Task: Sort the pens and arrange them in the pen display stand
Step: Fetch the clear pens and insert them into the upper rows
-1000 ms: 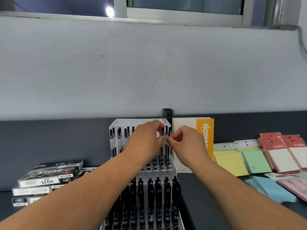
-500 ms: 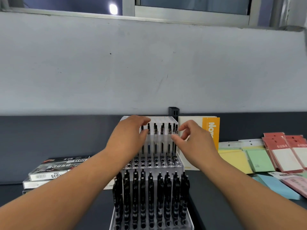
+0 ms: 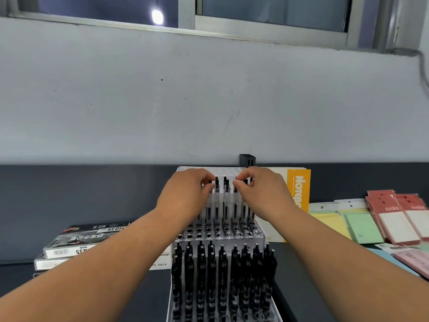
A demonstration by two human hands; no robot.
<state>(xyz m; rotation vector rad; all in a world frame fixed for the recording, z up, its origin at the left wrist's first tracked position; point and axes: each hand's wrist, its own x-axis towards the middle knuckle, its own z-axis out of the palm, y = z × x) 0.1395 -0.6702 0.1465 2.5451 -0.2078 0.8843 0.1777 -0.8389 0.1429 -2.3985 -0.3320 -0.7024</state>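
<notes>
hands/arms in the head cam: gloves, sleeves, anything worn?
Nothing worn that shows. The left hand and right hand are bare, with no gloves. Both forearms are bare right down to the bottom edge of the frame, with no sleeve in view. No watch or band on either wrist, and no rings show. No cables, no markings.

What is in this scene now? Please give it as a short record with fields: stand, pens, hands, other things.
stand: clear tiered stand on a dark table
front tier: full of black pens, upright
middle tier: clear pens upright at the back; front holes empty
top tier: holes seem empty
left hand: fingers pinched at the clear pens' tops
right hand: the same, from the right side
left of stand: stacked boxes
right of stand: orange notepad, standing; coloured paper packs, lying flat
</notes>
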